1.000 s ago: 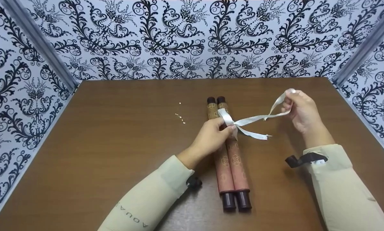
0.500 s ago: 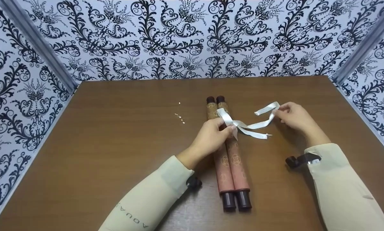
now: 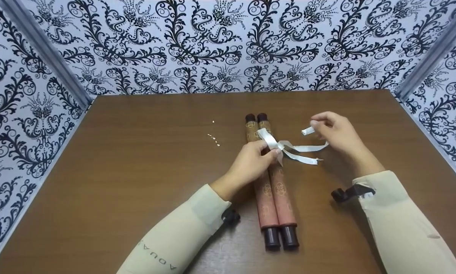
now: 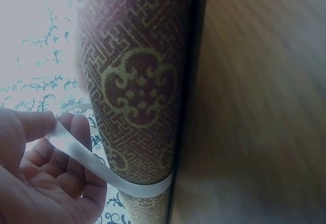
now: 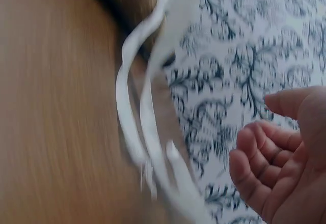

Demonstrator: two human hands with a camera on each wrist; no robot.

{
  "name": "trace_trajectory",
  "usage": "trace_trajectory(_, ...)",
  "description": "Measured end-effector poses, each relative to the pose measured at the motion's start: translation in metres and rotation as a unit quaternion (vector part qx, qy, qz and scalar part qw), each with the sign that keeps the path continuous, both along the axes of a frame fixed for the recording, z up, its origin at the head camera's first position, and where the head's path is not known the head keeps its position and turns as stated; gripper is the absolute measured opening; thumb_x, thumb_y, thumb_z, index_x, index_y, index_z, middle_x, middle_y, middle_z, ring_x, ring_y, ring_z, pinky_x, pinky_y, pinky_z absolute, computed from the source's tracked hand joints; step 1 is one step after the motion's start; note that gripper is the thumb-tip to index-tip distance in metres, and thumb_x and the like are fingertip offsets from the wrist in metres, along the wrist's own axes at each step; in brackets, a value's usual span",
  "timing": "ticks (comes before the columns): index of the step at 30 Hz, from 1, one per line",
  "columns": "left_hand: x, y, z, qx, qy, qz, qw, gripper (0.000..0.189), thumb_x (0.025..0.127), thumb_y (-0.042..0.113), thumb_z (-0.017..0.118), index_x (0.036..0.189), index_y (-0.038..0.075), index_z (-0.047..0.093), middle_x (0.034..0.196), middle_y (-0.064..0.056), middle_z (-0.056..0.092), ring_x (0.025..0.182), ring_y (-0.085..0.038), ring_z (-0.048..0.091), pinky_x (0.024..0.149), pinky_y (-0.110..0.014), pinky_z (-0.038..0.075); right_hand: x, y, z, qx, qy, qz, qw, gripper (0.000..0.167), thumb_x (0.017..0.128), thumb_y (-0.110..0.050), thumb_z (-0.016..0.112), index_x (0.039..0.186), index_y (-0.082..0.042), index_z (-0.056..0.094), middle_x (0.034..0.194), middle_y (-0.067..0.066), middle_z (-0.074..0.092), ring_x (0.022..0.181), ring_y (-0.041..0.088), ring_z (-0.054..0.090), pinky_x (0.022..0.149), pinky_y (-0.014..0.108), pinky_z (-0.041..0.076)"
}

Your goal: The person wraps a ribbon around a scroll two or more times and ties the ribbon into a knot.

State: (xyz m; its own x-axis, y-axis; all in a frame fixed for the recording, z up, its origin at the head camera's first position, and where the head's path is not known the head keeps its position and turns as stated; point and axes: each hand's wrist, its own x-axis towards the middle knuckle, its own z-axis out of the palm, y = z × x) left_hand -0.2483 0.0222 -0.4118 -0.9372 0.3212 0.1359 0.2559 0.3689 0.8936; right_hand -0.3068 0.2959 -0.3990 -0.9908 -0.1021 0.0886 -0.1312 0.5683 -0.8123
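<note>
Two rolled scrolls lie side by side on the table, left scroll (image 3: 266, 199) and right scroll (image 3: 283, 199), in red and gold patterned cloth with dark end knobs. A white ribbon (image 3: 268, 139) crosses them near their far part. My left hand (image 3: 248, 161) pinches this ribbon between thumb and finger at its crossing; in the left wrist view the band loops round one patterned scroll (image 4: 140, 86). To the right, my right hand (image 3: 338, 133) hovers over a loose ribbon tail. The right wrist view shows its fingers loosely bent, thumb apart, and the ribbon tails (image 5: 122, 89) beside them.
Small white scraps (image 3: 213, 139) lie on the brown table (image 3: 136, 171), left of the scrolls. Black-and-white patterned walls (image 3: 228, 45) close off the back and both sides. A dark strap (image 3: 355, 192) is on the right sleeve.
The right hand has come down and leftward, letting go of the ribbon tail, which has sunk toward the table. The left hand stays in place on the ribbon.
</note>
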Motion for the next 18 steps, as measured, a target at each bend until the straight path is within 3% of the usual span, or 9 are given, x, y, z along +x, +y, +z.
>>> trace_trajectory(4,-0.001,0.000,0.000,-0.002,0.006,-0.003,1.0000,0.016,0.101,0.022,0.069,0.104,0.009,0.076,0.086,0.004,0.069,0.072,-0.007,0.056,0.065,-0.020,0.044,0.011,-0.026,0.007,-0.055,0.000,0.064,0.9965,0.037,0.104,-0.024,0.064,0.129,0.003,0.063,0.102,-0.001,0.072,0.091,0.012,0.071,0.085,0.026,0.060)
trace_trajectory(9,-0.002,0.000,0.002,-0.003,0.009,-0.012,0.9999,0.014,0.101,0.023,0.069,0.100,0.010,0.075,0.081,0.007,0.064,0.070,-0.005,0.052,0.063,-0.019,0.042,0.023,-0.050,0.007,-0.084,0.016,0.161,0.9832,0.031,0.103,-0.015,0.063,0.129,0.002,0.067,0.122,0.015,0.072,0.106,0.011,0.070,0.092,0.022,0.056)
trace_trajectory(12,-0.002,-0.001,0.001,-0.007,0.016,-0.019,0.9997,0.014,0.100,0.021,0.070,0.102,0.009,0.076,0.085,0.006,0.068,0.073,-0.005,0.055,0.067,-0.019,0.045,0.027,-0.058,0.003,-0.095,0.013,0.211,0.9728,0.031,0.103,-0.010,0.062,0.131,0.003,0.066,0.126,0.021,0.070,0.108,0.012,0.070,0.091,0.025,0.058)
trace_trajectory(18,-0.003,-0.001,-0.001,0.002,0.020,-0.011,0.9997,0.014,0.098,0.018,0.073,0.107,0.007,0.075,0.084,0.002,0.068,0.069,-0.006,0.056,0.062,-0.019,0.045,0.028,-0.060,-0.003,-0.088,-0.006,0.241,0.9666,0.028,0.101,-0.007,0.064,0.126,0.005,0.068,0.109,0.000,0.075,0.099,0.009,0.071,0.086,0.022,0.057)
